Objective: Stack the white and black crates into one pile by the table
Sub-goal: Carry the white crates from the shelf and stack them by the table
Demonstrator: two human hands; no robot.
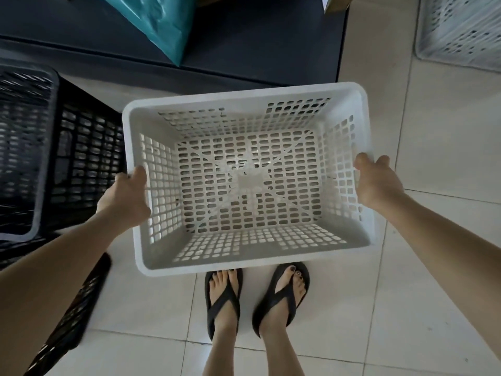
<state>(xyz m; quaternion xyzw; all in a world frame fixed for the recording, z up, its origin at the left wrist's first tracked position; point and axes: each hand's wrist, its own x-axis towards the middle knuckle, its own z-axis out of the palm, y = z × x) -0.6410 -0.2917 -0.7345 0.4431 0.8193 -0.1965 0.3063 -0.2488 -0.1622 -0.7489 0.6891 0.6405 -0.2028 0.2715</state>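
I hold a white perforated crate (244, 104) level in the air above the tiled floor, its open top facing me. My left hand (127, 196) grips its left rim and my right hand (376, 183) grips its right rim. A black crate (24, 147) sits to the left, just beside the white one, seemingly on top of other black crates. Another black crate (73, 318) lies lower at the bottom left. A second white crate (461, 28) rests on the floor at the top right.
A dark table (257, 44) spans the top of the view with a teal bag (162, 20) on it. My feet in black sandals (225, 302) stand on pale floor tiles (433, 294) just below the held crate.
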